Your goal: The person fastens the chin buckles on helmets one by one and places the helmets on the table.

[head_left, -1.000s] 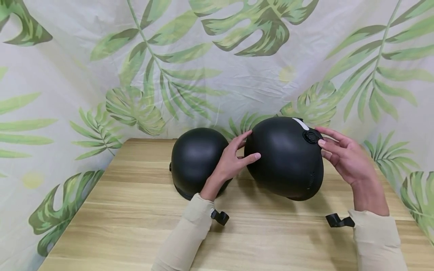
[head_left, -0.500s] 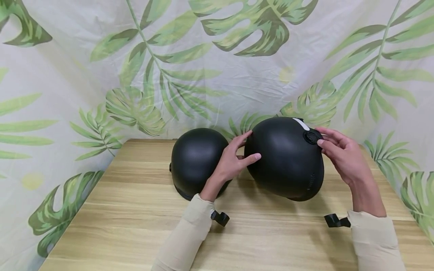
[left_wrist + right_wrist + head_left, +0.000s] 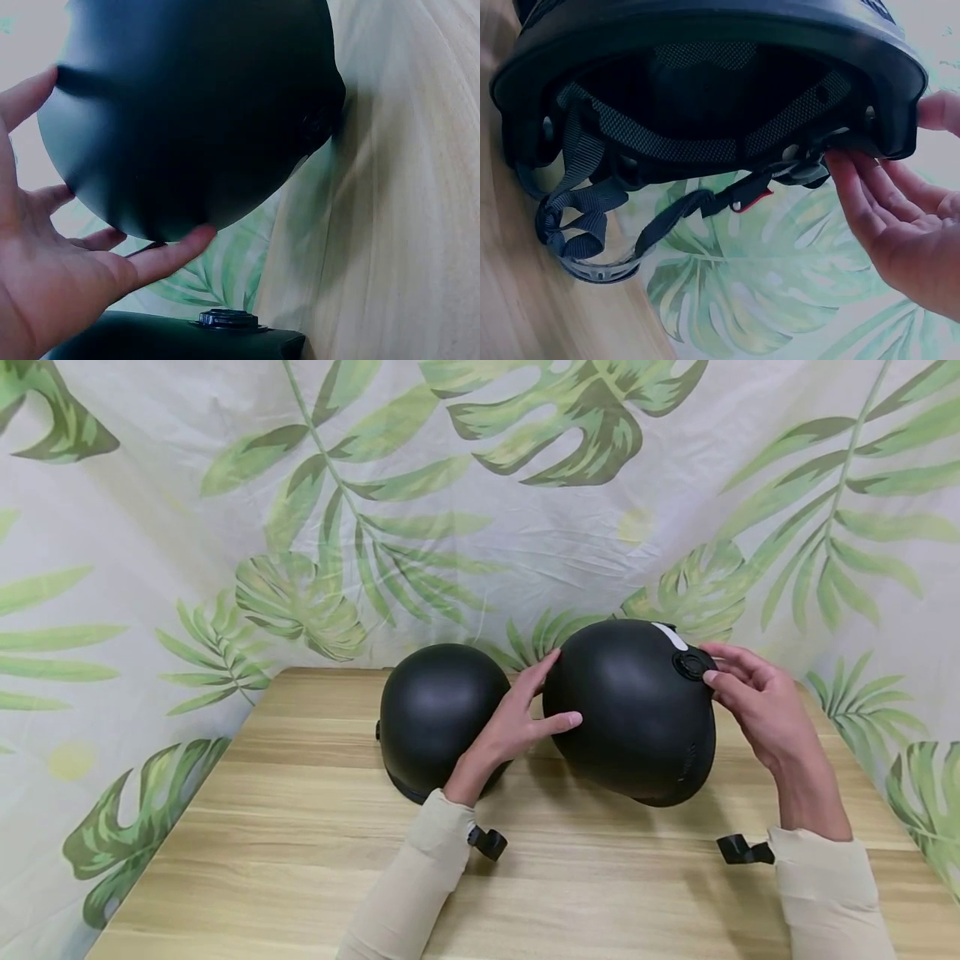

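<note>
A black helmet (image 3: pixel 622 710) is tilted on its side over the right part of the table, its hollow facing right and away from the head camera. My right hand (image 3: pixel 757 693) pinches its rim beside a round side knob (image 3: pixel 692 665), thumb outside and fingers inside, as the right wrist view shows. The fingers of my left hand (image 3: pixel 517 714) are spread and fairly straight against the crown. In the right wrist view, a chin strap (image 3: pixel 667 217) with a red tab hangs below the padded inside. A second black helmet (image 3: pixel 442 710) sits dome up, partly behind my left hand.
Both helmets are on a wooden table (image 3: pixel 300 852) whose back edge meets a leaf-patterned cloth (image 3: pixel 420 460). A black camera mount (image 3: pixel 487 842) juts from the left sleeve, another black mount (image 3: pixel 742 849) from the right one.
My left thumb has slid slightly down the crown. The right fingers have shifted a little at the rim early on; the held helmet has barely moved.
</note>
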Motion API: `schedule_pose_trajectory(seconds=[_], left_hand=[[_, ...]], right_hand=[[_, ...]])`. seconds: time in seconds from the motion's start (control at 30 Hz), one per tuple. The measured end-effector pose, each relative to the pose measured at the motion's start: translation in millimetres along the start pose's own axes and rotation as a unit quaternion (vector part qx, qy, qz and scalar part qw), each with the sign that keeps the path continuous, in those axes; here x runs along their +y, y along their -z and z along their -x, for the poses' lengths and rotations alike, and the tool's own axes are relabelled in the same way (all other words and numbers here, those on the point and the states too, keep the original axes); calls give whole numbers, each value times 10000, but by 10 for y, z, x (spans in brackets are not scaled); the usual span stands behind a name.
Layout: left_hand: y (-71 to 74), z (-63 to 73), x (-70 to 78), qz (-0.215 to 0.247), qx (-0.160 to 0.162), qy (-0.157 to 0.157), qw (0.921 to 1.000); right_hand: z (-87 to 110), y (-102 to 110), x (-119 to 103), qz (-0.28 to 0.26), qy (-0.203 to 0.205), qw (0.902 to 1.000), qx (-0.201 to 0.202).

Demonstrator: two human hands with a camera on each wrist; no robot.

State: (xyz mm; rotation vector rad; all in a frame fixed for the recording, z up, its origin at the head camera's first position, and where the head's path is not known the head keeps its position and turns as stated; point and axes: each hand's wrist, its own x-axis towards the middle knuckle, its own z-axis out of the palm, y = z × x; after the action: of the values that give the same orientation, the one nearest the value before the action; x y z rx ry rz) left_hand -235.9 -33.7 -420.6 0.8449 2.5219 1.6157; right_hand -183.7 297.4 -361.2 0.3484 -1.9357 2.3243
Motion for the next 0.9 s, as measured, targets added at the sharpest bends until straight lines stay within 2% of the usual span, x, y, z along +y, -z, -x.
schedule_pose_trajectory(seconds=[0.13,0.23,0.43,0.6,0.9], left_hand=[[-11,10,-3,-23,28,-8,10000],[-25,36,56,108,127,56,9998],[0,67,153,-95,341,9,9994],[50,64,169,-398,525,-114,9978],[22,45,226,-513,423,-51,9978]], right_hand=[[-7,-11,15,-193,-9,9998,4],[-9,-9,25,-250,3,9997,25],[-11,-12,52,-60,3,10000,58],[-34,-28,86,401,-43,9992,28],[-4,26,69,1402,203,9893,-363]])
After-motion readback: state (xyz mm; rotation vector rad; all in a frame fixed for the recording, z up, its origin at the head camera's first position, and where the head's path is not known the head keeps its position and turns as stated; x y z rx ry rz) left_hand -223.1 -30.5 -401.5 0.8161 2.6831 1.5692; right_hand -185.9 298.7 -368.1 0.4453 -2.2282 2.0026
